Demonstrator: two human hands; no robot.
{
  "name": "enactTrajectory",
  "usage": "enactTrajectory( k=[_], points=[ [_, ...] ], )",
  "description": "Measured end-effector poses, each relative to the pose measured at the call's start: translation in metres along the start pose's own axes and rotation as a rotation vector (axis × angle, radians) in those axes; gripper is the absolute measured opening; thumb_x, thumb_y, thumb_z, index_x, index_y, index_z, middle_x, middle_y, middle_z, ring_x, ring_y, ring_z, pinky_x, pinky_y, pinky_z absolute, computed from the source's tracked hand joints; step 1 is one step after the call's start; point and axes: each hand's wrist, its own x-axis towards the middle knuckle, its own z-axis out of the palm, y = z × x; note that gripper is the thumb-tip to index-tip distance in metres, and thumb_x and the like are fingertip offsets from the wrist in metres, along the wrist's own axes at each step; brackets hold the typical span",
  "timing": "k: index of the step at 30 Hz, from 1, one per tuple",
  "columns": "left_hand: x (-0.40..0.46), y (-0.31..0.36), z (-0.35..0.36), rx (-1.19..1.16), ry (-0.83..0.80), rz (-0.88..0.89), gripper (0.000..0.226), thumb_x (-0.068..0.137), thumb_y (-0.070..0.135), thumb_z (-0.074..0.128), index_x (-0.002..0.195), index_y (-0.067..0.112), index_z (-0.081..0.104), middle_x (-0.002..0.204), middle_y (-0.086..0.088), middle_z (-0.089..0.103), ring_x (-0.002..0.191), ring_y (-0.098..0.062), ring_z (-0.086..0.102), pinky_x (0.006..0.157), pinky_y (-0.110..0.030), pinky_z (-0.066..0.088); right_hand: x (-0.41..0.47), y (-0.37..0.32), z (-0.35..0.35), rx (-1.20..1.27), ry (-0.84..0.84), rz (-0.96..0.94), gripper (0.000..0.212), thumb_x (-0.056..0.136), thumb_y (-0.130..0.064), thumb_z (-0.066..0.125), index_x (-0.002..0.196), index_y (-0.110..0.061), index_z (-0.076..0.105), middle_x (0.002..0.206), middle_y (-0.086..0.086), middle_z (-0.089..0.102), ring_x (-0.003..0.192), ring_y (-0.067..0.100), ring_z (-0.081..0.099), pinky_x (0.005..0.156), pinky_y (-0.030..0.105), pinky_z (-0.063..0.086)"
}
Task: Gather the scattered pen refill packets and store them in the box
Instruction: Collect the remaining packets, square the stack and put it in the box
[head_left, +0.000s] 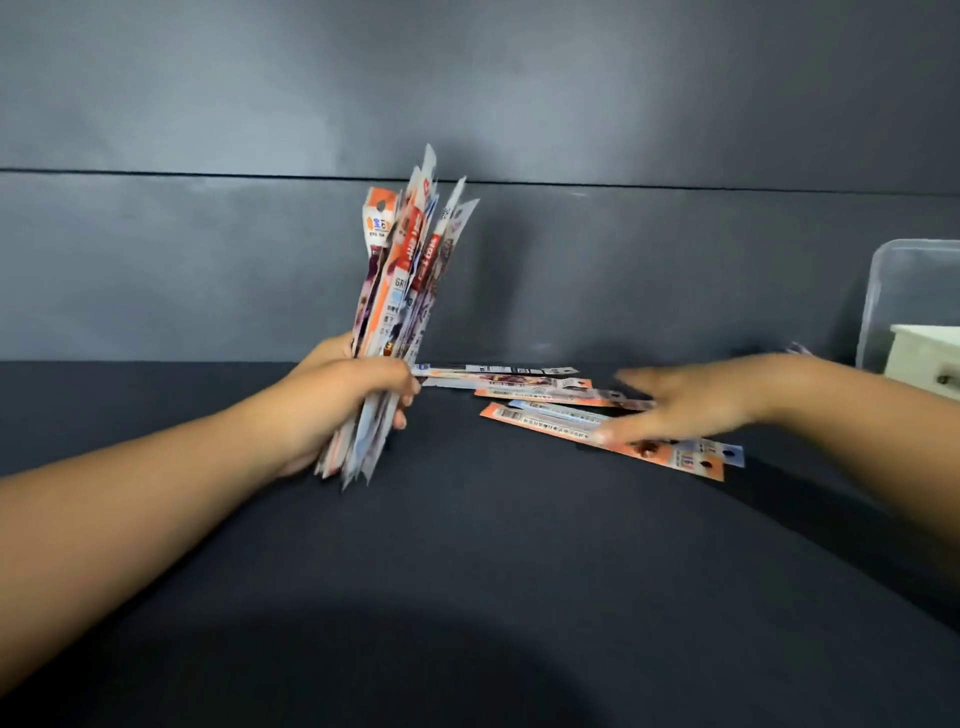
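The left hand clenches an upright bundle of long printed refill packets, while the blurred right hand, fingers spread, presses flat loose orange-and-white packets on the dark tabletop.

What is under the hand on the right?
The right hand lies over loose refill packets on the dark table. Their middle parts are hidden beneath it.

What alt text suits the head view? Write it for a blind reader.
A left hand holds an upright bundle of packets while the blurred right hand reaches onto loose packets on a dark table; a clear box stands far right.
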Motion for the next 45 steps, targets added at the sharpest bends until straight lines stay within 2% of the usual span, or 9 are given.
enactTrajectory(
  k=[3, 10, 18, 23, 28, 34, 38, 41, 45],
  points=[
    [0.002, 0.003, 0.020, 0.009, 0.035, -0.002, 0.015, 0.050, 0.011, 0.055, 0.065, 0.009, 0.052, 0.045, 0.004, 0.056, 0.038, -0.009, 0.054, 0.044, -0.016, 0.045, -0.007, 0.006, 0.017, -0.172, 0.107, -0.017, 0.066, 0.083, -0.066, 0.030, 0.124, -0.019, 0.050, 0.119, 0.007, 0.060, 0.100, 0.022, 0.056, 0.082, 0.028, 0.041],
    [-0.007, 0.005, 0.022, -0.023, 0.115, 0.016, 0.035, 0.032, 0.019, 0.064, 0.065, 0.011, 0.055, 0.048, 0.005, 0.059, 0.043, -0.008, 0.056, 0.046, -0.016, 0.049, 0.003, 0.002, 0.037, 0.240, 0.206, -0.478, 0.027, 0.086, -0.036, 0.056, 0.111, -0.029, 0.064, 0.115, -0.004, 0.061, 0.111, 0.013, 0.052, 0.101, 0.028, 0.037],
    [-0.009, 0.012, 0.004, -0.051, 0.133, 0.025, 0.007, 0.054, 0.007, 0.052, 0.059, 0.009, 0.056, 0.045, 0.004, 0.056, 0.039, -0.008, 0.055, 0.043, -0.014, 0.046, 0.013, -0.015, 0.026, 0.362, 0.346, -0.427, 0.014, 0.078, -0.027, 0.068, 0.072, -0.026, 0.056, 0.094, -0.004, 0.058, 0.093, 0.014, 0.053, 0.080, 0.025, 0.040],
    [-0.011, 0.022, -0.037, -0.128, 0.131, 0.094, 0.025, 0.056, 0.005, 0.045, 0.044, 0.019, 0.062, 0.047, 0.005, 0.054, 0.041, -0.009, 0.053, 0.043, -0.013, 0.043, 0.015, -0.043, -0.008, 0.424, 0.317, -0.362, 0.020, 0.077, -0.034, 0.067, 0.082, -0.015, 0.066, 0.096, 0.008, 0.067, 0.085, 0.019, 0.056, 0.076, 0.029, 0.042],
    [-0.009, 0.020, -0.050, -0.142, 0.132, 0.069, 0.014, 0.055, 0.004, 0.045, 0.061, 0.014, 0.054, 0.047, 0.004, 0.054, 0.040, -0.009, 0.053, 0.043, -0.013, 0.045, 0.035, -0.079, -0.009, 0.385, -0.032, -0.234, 0.022, 0.073, -0.030, 0.073, 0.083, -0.012, 0.063, 0.078, 0.001, 0.058, 0.080, 0.021, 0.054, 0.074, 0.029, 0.044],
    [-0.005, 0.009, -0.039, -0.078, 0.031, -0.013, 0.023, 0.046, 0.005, 0.056, 0.069, 0.009, 0.052, 0.049, 0.004, 0.058, 0.041, -0.010, 0.055, 0.043, -0.018, 0.047, 0.046, -0.089, -0.012, 0.249, -0.162, -0.135, 0.043, 0.073, -0.017, 0.073, 0.110, -0.004, 0.055, 0.099, 0.008, 0.062, 0.090, 0.023, 0.059, 0.084, 0.035, 0.048],
    [-0.003, 0.005, -0.037, -0.074, 0.005, -0.024, 0.015, 0.054, 0.004, 0.050, 0.068, 0.008, 0.053, 0.050, 0.003, 0.057, 0.042, -0.011, 0.055, 0.045, -0.021, 0.048, 0.054, -0.086, -0.022, 0.172, -0.238, -0.125, 0.023, 0.076, -0.014, 0.071, 0.093, -0.003, 0.060, 0.083, 0.007, 0.065, 0.076, 0.021, 0.063, 0.078, 0.037, 0.053],
    [-0.002, 0.004, -0.039, -0.064, 0.007, -0.016, 0.014, 0.054, 0.004, 0.051, 0.067, 0.009, 0.054, 0.052, 0.000, 0.057, 0.044, -0.012, 0.056, 0.046, -0.019, 0.048, 0.063, -0.078, -0.037, 0.035, -0.157, -0.091, 0.040, 0.075, -0.020, 0.072, 0.107, 0.000, 0.060, 0.091, 0.010, 0.063, 0.091, 0.029, 0.062, 0.089, 0.040, 0.050],
    [0.000, 0.004, -0.042, -0.080, -0.002, 0.001, 0.017, 0.053, 0.004, 0.049, 0.069, 0.009, 0.053, 0.050, 0.003, 0.058, 0.042, -0.011, 0.056, 0.044, -0.017, 0.047, 0.069, -0.064, -0.049, 0.024, -0.179, -0.076, 0.041, 0.072, -0.030, 0.072, 0.108, -0.016, 0.060, 0.104, -0.001, 0.058, 0.108, 0.018, 0.050, 0.099, 0.033, 0.037]
  ],
)
